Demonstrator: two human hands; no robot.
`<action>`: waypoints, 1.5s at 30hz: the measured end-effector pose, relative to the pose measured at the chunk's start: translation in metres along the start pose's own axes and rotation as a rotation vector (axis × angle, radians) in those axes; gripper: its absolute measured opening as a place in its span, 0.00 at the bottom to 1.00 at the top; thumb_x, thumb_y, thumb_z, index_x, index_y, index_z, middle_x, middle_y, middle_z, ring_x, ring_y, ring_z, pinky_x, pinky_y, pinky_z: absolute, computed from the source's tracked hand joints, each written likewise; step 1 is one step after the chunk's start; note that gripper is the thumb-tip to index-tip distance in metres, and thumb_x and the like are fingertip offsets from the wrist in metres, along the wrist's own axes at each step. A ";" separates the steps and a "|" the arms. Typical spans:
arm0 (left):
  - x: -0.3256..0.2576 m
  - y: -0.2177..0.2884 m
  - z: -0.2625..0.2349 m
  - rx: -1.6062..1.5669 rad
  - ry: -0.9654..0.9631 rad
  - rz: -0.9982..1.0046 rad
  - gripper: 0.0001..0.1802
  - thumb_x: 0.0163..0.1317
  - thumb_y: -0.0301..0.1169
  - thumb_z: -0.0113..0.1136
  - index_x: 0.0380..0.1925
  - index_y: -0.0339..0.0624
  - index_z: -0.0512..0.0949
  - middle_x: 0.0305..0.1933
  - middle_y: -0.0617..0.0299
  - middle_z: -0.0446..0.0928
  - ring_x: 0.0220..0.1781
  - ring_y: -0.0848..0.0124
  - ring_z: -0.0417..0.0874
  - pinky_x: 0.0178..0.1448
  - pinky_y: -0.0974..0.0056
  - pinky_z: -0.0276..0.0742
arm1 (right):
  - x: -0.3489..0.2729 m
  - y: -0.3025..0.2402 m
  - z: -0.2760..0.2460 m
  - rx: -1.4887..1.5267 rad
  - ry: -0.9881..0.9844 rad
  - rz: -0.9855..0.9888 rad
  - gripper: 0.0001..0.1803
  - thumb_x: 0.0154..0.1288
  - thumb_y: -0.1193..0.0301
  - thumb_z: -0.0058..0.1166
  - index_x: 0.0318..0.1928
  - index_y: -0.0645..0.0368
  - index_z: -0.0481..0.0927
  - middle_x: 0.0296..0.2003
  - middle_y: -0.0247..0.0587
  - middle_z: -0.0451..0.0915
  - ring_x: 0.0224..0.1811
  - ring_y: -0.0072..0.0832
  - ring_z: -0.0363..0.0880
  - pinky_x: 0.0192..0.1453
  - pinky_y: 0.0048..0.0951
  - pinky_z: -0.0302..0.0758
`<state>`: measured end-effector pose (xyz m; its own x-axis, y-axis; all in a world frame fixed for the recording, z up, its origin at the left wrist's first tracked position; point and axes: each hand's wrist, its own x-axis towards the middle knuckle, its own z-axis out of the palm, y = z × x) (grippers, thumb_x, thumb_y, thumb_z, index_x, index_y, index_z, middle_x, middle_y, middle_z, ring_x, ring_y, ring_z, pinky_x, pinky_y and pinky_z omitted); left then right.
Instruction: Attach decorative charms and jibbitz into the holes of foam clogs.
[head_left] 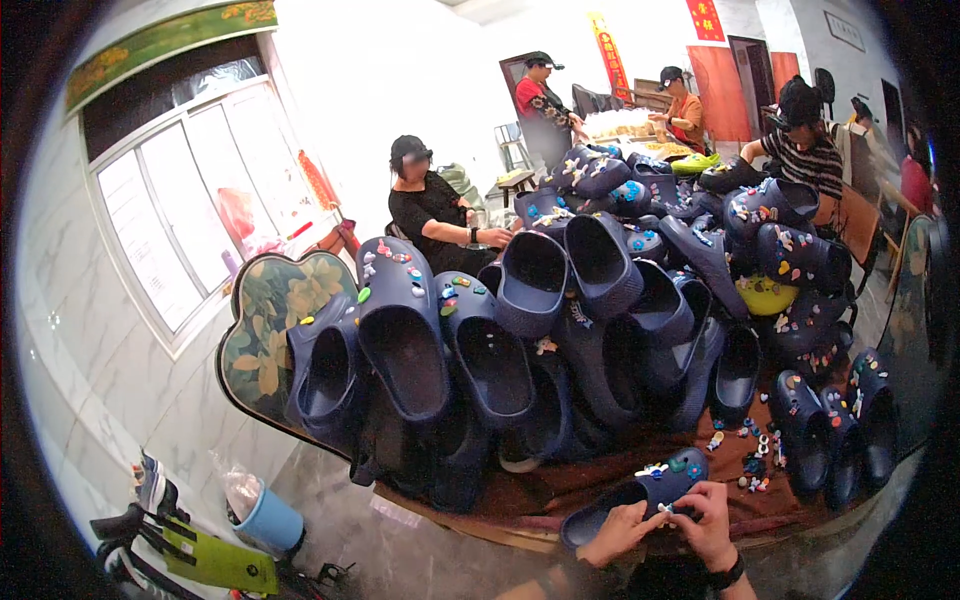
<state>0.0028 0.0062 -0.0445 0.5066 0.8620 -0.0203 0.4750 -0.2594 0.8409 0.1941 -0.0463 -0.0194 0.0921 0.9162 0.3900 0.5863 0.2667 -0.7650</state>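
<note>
At the table's near edge, my left hand (622, 532) and my right hand (708, 524) come together with fingers closed in a pinch. Between their fingertips is a small whitish shoe charm (666, 508); its exact shape is too small to tell. Just behind them lies a navy clog (600, 513), its toe pointing right, with a few charms on its upper. My hands cover part of this clog. Loose colourful charms (755, 462) lie to the right of it on the brown cloth. A dark band is on my right wrist.
A tall heap of navy clogs (490, 365) covers the table beyond. Several decorated clogs (800, 420) stand at the right. Co-workers sit or stand around the far side, one person (425, 205) reaching toward the heap. A blue bin (268, 515) stands on the floor at left.
</note>
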 end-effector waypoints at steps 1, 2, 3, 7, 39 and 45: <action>0.000 0.001 0.001 -0.022 0.069 0.048 0.21 0.67 0.49 0.62 0.37 0.39 0.81 0.28 0.46 0.81 0.31 0.56 0.86 0.32 0.58 0.76 | -0.004 -0.001 0.003 -0.040 0.009 -0.089 0.14 0.47 0.74 0.72 0.37 0.54 0.84 0.41 0.40 0.76 0.47 0.40 0.72 0.53 0.40 0.66; 0.000 0.004 0.003 -0.027 0.120 0.074 0.22 0.67 0.49 0.61 0.34 0.38 0.80 0.28 0.44 0.80 0.31 0.50 0.85 0.32 0.55 0.76 | -0.007 -0.001 0.003 -0.080 0.009 -0.166 0.14 0.48 0.75 0.70 0.38 0.53 0.85 0.37 0.37 0.79 0.43 0.38 0.75 0.50 0.40 0.67; 0.000 0.007 0.002 -0.053 0.140 0.099 0.22 0.67 0.49 0.61 0.34 0.38 0.80 0.28 0.44 0.80 0.31 0.50 0.85 0.32 0.55 0.76 | -0.010 -0.001 0.007 -0.114 0.047 -0.256 0.15 0.47 0.77 0.70 0.39 0.55 0.85 0.32 0.37 0.79 0.38 0.38 0.75 0.44 0.39 0.69; -0.005 0.016 -0.001 0.111 0.174 0.197 0.26 0.67 0.49 0.60 0.26 0.34 0.74 0.25 0.40 0.78 0.30 0.43 0.82 0.33 0.47 0.75 | -0.026 -0.003 0.014 -0.087 -0.006 -0.270 0.18 0.56 0.83 0.59 0.49 0.63 0.82 0.39 0.46 0.78 0.44 0.43 0.76 0.48 0.40 0.73; -0.024 0.047 -0.035 0.128 0.214 0.164 0.21 0.66 0.48 0.62 0.31 0.39 0.79 0.28 0.43 0.76 0.29 0.48 0.80 0.32 0.53 0.74 | -0.020 -0.013 0.003 -0.155 -0.002 -0.262 0.32 0.52 0.87 0.52 0.62 0.63 0.74 0.51 0.58 0.76 0.53 0.55 0.76 0.58 0.46 0.75; -0.038 0.050 -0.052 0.456 0.471 0.335 0.42 0.43 0.41 0.80 0.57 0.36 0.72 0.58 0.48 0.72 0.59 0.51 0.73 0.62 0.51 0.69 | -0.041 0.022 -0.039 -0.286 0.156 -0.072 0.12 0.57 0.78 0.60 0.44 0.61 0.80 0.42 0.46 0.79 0.46 0.44 0.78 0.53 0.41 0.74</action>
<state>-0.0301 -0.0168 0.0267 0.3628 0.7737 0.5194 0.6534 -0.6086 0.4502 0.2344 -0.0894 -0.0327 0.1514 0.8350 0.5290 0.7960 0.2143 -0.5661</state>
